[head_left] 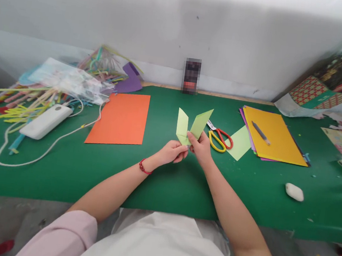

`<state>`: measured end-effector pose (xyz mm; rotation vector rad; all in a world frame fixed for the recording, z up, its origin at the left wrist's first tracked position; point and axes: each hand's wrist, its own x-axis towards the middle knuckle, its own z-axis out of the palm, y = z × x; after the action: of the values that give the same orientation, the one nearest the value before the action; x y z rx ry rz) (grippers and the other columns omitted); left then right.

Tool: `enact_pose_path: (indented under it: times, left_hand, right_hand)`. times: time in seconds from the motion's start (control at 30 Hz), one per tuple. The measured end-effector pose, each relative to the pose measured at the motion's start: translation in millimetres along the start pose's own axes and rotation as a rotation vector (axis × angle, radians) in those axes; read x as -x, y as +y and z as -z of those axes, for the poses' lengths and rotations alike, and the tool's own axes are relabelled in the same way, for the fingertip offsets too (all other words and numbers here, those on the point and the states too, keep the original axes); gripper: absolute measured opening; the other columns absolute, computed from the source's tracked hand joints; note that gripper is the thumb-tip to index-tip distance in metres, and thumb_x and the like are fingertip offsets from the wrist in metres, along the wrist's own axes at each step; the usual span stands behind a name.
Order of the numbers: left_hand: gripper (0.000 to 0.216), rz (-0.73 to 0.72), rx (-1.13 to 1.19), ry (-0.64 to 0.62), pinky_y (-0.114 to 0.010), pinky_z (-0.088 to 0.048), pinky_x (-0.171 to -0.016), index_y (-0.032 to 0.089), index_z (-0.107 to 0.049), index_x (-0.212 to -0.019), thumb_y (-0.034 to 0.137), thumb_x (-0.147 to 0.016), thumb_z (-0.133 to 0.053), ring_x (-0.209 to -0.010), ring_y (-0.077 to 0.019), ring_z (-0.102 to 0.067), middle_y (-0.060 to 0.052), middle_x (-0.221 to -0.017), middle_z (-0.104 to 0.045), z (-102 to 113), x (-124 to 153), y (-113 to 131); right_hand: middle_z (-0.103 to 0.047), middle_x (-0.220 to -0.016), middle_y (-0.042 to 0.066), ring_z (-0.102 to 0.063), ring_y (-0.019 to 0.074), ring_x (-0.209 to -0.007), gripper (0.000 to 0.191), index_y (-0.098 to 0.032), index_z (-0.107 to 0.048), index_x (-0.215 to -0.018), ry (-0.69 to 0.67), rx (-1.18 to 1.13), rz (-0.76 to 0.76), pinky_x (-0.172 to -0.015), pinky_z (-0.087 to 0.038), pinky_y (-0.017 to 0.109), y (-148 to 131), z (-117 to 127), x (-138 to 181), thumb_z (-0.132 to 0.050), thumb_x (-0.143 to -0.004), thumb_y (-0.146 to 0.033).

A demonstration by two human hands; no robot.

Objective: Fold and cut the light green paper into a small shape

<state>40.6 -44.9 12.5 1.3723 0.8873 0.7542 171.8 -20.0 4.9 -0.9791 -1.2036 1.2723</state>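
Paper point(201, 122), pale green and folded, is up in both hands over the green worktop point(163, 189), about midway along it, its two flaps standing apart like a V. The left hand point(172, 151) is curled nearly closed, thumb and fingers pinching the bottom of the fold; a red beaded bracelet point(145, 167) circles that wrist. The right hand point(200, 147) has the base of the other flap nipped between thumb and bent fingers, right beside the left.

Just past the right hand I can see scissors point(219, 150) with one yellow and one red handle, their blades partly hidden behind the paper. The red loop reaches a flat light-green sheet point(240, 142), which runs up near a stack of coloured sheets point(282, 137), yellow-orange on top, with a pen point(261, 133) lying aslant on it. Nearer the person's right arm sits a small white case point(294, 192).

Over on the left, an orange sheet point(122, 120) lies flat, and beyond it a white power bank point(46, 122) trails a white cable point(53, 145) beside a heap of coloured strips point(17, 114), partly covered by clear plastic point(67, 80).
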Motion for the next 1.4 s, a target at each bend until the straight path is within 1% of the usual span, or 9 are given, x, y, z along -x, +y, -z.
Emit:
enact_pose_path:
  times: [0.13, 0.3, 0.6, 0.7, 0.9, 1.07, 1.17, 1.27, 1.4]
  left_hand:
    - [0.037, -0.023, 0.074, 0.037, -0.02, -0.027, -0.04, 0.017, -0.049, -0.051, 0.04, -0.079, -0.047, -0.028, -0.0042, -0.032, 0.006, -0.031, -0.041, 1, -4, -5]
    - [0.036, -0.025, 0.101, 0.026, -0.02, -0.024, -0.037, 0.017, -0.048, -0.05, 0.038, -0.078, -0.048, -0.029, -0.0044, -0.033, 0.006, -0.032, -0.042, 3, -5, -7]
    - [0.039, -0.02, 0.076, 0.063, -0.02, -0.029, -0.041, 0.017, -0.048, -0.053, 0.044, -0.082, -0.049, -0.03, -0.005, -0.032, 0.007, -0.032, -0.04, -2, -7, -11]
    - [0.042, -0.044, 0.025, 0.06, -0.022, -0.036, -0.047, 0.017, -0.051, -0.057, 0.05, -0.082, -0.05, -0.034, -0.0064, -0.037, 0.006, -0.033, -0.042, -1, -10, -14]
    - [0.051, -0.045, -0.055, -0.01, -0.021, -0.035, -0.046, 0.017, -0.049, -0.053, 0.06, -0.081, -0.048, -0.034, -0.0067, -0.038, 0.005, -0.032, -0.041, 10, -8, -9]
    - [0.051, -0.064, -0.004, 0.061, -0.021, -0.031, -0.041, 0.018, -0.048, -0.053, 0.06, -0.082, -0.047, -0.031, -0.0055, -0.036, 0.006, -0.032, -0.041, 19, -6, -4]
    - [0.05, -0.065, 0.015, 0.072, -0.021, -0.028, -0.039, 0.017, -0.049, -0.052, 0.056, -0.083, -0.047, -0.03, -0.0049, -0.032, 0.006, -0.032, -0.039, 20, -4, -3]
    - [0.048, -0.072, 0.04, 0.063, -0.021, -0.027, -0.039, 0.016, -0.05, -0.052, 0.053, -0.082, -0.049, -0.031, -0.0049, -0.032, 0.005, -0.033, -0.041, 18, -3, -3]
    - [0.047, -0.053, 0.054, 0.065, -0.021, -0.026, -0.039, 0.017, -0.049, -0.052, 0.055, -0.081, -0.049, -0.032, -0.0052, -0.031, 0.006, -0.034, -0.04, 15, -2, -3]
  right_hand:
    - [-0.045, -0.043, -0.011, -0.036, 0.0063, -0.03, 0.047, -0.02, -0.05, -0.085, -0.137, -0.072, -0.063, -0.03, -0.024, 0.021, -2, 2, 1, -0.073, -0.062, -0.055]
    - [-0.036, -0.038, -0.014, -0.032, 0.0063, -0.029, 0.049, -0.02, -0.051, -0.1, -0.237, -0.12, -0.081, -0.031, -0.02, 0.021, -2, 2, 3, -0.071, -0.067, -0.051]
    - [-0.04, -0.045, -0.011, -0.035, 0.0064, -0.033, 0.042, -0.021, -0.05, -0.099, -0.24, -0.001, -0.002, -0.034, -0.026, 0.022, 0, 9, -2, -0.069, -0.073, -0.047]
    - [-0.039, -0.042, -0.012, -0.034, 0.0065, -0.032, 0.043, -0.02, -0.05, -0.099, -0.263, 0.005, -0.015, -0.034, -0.026, 0.022, -2, 12, -4, -0.069, -0.072, -0.048]
    - [-0.041, -0.039, -0.013, -0.035, 0.007, -0.032, 0.048, -0.022, -0.048, -0.101, -0.343, -0.074, -0.098, -0.031, -0.027, 0.019, -2, 8, -2, -0.069, -0.071, -0.054]
    - [-0.053, -0.05, -0.009, -0.05, 0.0103, -0.042, 0.051, -0.024, -0.042, -0.087, -0.309, -0.207, -0.123, -0.036, -0.041, 0.02, 1, 6, -5, -0.067, -0.066, -0.064]
    - [-0.049, -0.046, -0.007, -0.044, 0.0075, -0.038, 0.05, -0.02, -0.045, -0.066, -0.303, -0.108, -0.127, -0.033, -0.033, 0.019, 1, 8, -4, -0.064, -0.067, -0.066]
    - [-0.04, -0.039, -0.005, -0.036, 0.0058, -0.034, 0.058, -0.018, -0.044, -0.047, -0.332, -0.019, -0.103, -0.033, -0.027, 0.021, -1, 7, -1, -0.057, -0.071, -0.069]
    - [-0.037, -0.035, -0.004, -0.033, 0.0063, -0.033, 0.063, -0.019, -0.041, -0.038, -0.352, -0.003, -0.112, -0.036, -0.025, 0.023, -5, 4, 3, -0.053, -0.074, -0.07]
